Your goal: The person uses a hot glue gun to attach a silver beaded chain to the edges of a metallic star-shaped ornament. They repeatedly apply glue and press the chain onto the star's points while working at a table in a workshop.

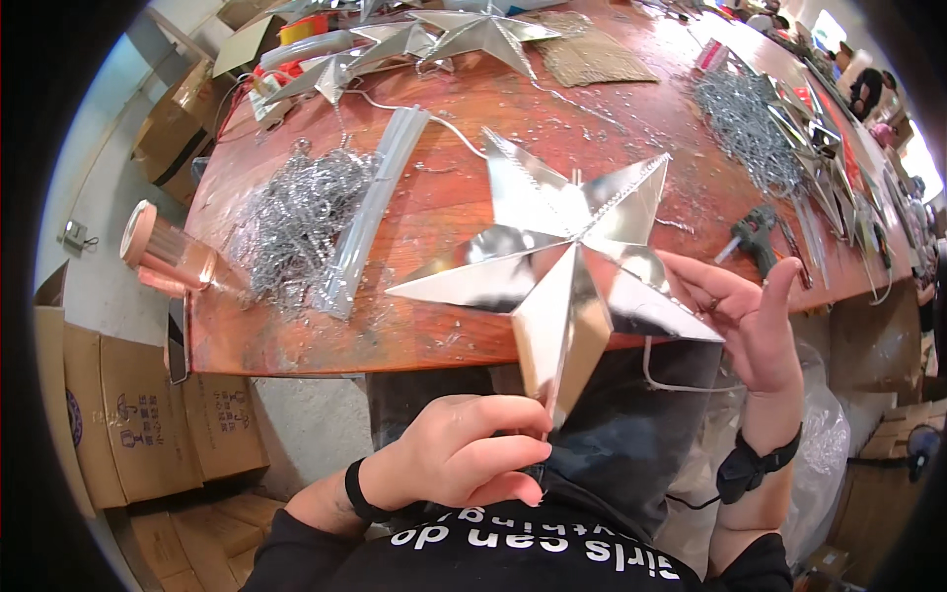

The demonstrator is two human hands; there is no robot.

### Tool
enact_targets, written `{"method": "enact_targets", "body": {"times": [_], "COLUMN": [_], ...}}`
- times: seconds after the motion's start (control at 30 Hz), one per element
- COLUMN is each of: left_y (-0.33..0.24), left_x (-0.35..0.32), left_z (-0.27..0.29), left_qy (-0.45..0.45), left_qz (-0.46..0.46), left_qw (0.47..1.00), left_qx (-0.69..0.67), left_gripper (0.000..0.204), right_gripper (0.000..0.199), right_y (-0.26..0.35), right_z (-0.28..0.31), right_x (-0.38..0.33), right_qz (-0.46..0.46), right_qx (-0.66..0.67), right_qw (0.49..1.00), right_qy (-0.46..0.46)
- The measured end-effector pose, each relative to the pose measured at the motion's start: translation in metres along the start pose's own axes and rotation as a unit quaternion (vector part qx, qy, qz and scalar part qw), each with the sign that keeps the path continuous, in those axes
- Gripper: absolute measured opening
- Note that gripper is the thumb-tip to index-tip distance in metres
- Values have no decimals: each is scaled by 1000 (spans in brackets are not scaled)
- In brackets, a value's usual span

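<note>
A shiny silver star ornament with raised, folded points and a beaded line across its front is tilted up over the table's near edge. My left hand is closed, its thumb and fingers at the tip of the star's lowest point. Behind the lower right point lies my right hand, thumb stretched upward and apart; its fingertips are partly hidden by the star. A white cord hangs below the star near that hand.
On the red wooden table lie tangled silver tinsel, clear plastic strips and a glue gun. More silver stars and cardboard are at the back. A pinkish clear jar stands at the left edge.
</note>
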State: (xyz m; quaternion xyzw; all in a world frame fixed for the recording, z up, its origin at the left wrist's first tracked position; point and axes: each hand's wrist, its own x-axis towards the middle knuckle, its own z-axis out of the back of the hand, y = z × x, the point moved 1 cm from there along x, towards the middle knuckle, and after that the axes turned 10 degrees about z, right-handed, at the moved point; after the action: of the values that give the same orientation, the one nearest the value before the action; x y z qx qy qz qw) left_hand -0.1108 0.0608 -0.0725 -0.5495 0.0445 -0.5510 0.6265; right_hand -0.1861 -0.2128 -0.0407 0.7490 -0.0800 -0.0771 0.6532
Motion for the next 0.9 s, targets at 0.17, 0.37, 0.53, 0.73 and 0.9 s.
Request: {"method": "enact_targets", "body": {"times": [0.17,0.37,0.53,0.73,0.9], "left_y": [-6,24,43,69,85], "left_x": [-2,35,52,74,93], "left_z": [62,150,180,166,154], "left_qy": [-31,-237,-130,-15,50], "left_qz": [2,180,186,188,173], "left_qw": [987,881,835,846,848], "left_qx": [156,367,501,499,499], "left_gripper": [18,14,14,20,20], "right_gripper": [59,23,23,20,14], "right_y": [31,58,65,65,58], "right_z": [25,49,63,46,34], "right_x": [-7,-68,-117,-116,-117], "right_qz": [225,441,561,499,456], "right_qx": [-273,-265,-128,-266,-335], "right_qw": [922,793,713,641,727], "right_qy": [-159,-327,-401,-519,-389]}}
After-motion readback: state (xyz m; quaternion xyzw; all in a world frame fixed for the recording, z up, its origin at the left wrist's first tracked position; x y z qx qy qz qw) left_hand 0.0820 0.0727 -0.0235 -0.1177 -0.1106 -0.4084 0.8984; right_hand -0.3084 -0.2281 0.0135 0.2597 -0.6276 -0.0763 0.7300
